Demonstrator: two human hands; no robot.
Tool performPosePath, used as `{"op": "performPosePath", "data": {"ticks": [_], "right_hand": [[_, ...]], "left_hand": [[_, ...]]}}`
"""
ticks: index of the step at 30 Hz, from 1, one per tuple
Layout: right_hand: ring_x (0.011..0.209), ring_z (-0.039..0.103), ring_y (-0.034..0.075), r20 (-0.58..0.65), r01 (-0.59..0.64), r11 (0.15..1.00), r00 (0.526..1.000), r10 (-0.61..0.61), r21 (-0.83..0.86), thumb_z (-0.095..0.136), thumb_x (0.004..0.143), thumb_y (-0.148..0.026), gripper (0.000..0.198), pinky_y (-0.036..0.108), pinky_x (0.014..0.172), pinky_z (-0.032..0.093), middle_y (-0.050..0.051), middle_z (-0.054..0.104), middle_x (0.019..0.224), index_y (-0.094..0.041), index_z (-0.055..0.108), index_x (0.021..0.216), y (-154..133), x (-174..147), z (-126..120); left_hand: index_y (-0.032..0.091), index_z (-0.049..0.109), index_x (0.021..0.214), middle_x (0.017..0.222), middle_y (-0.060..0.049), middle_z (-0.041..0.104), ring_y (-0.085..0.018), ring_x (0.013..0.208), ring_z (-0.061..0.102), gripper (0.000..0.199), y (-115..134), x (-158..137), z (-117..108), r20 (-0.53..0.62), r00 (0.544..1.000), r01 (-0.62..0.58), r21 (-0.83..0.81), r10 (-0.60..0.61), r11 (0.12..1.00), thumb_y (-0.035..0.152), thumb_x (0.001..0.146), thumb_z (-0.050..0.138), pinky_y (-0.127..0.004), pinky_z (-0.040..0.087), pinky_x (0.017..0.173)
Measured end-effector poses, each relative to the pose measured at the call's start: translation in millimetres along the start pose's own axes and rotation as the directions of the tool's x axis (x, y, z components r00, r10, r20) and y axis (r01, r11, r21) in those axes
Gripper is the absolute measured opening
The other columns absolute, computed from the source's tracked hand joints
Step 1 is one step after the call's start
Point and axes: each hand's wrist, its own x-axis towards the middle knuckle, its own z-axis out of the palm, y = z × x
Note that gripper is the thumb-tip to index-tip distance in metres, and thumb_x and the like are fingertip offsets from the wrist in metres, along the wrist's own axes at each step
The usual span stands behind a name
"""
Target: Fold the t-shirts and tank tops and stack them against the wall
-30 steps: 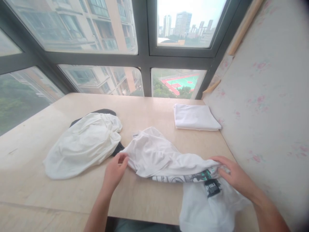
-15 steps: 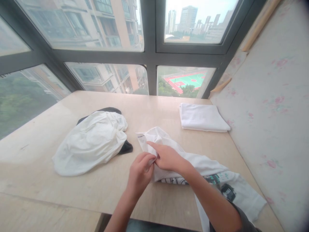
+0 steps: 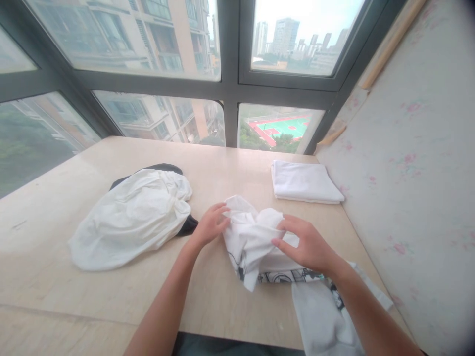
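Observation:
A white T-shirt (image 3: 248, 237) with black printed drawings lies bunched on the pale surface in front of me. My left hand (image 3: 212, 225) grips the left edge of its gathered opening between thumb and fingers. On the opposite edge, my right hand (image 3: 306, 244) pinches the fabric, thumb below and fingers over it. The cloth between both hands is lifted and spread apart. Part of the shirt trails right, under my right forearm, and a plain white section hangs toward the front edge.
At left lies a crumpled white garment (image 3: 129, 222) over a black cloth (image 3: 188, 226). A folded white cloth (image 3: 306, 183) sits at the back right near the flowered wall (image 3: 404, 198). Grey-framed windows (image 3: 230, 89) border the surface's far side.
My hands were close together at the shirt's edge; now they are apart, the right one further right. The opening between them has spread and a flap of fabric hangs down.

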Motion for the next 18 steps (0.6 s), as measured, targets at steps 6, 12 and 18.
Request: {"op": "performPosePath", "data": {"ticks": [6,12,18], "right_hand": [[0.114,0.056,0.028,-0.173,0.009,0.967,0.983,-0.055,-0.255,0.06,0.085,-0.026,0.016,0.044,0.098,0.044,0.009,0.064,0.117,-0.022,0.059,0.07,28.9,-17.4,-32.7],[0.077,0.061,0.021,0.263,-0.089,0.954,0.95,0.167,-0.286,0.059,0.091,-0.044,0.024,0.039,0.083,0.047,0.002,0.066,0.071,-0.023,0.069,0.085,35.4,-25.5,-22.8],[0.1,0.061,0.025,0.294,0.021,0.979,0.955,0.041,-0.204,0.068,0.083,-0.039,0.025,0.036,0.088,0.047,0.008,0.068,0.103,-0.021,0.069,0.1,30.1,-15.2,16.5]], "left_hand": [[0.022,0.071,0.109,0.119,-0.011,0.069,-0.026,0.119,0.06,0.033,-5.2,0.9,-7.1,0.117,0.991,-0.053,-0.05,0.059,0.997,0.024,0.078,0.059,-0.044,0.046,0.105],[0.02,0.071,0.098,0.1,-0.008,0.073,-0.024,0.097,0.066,0.024,-6.2,0.8,-27.6,0.013,0.999,0.049,-0.11,-0.048,0.993,0.034,0.084,0.058,-0.039,0.051,0.092],[0.018,0.066,0.101,0.096,-0.007,0.07,-0.021,0.092,0.064,0.03,22.4,5.4,-54.7,-0.05,0.997,0.052,-0.233,-0.065,0.971,0.044,0.09,0.056,-0.033,0.051,0.086]]}}
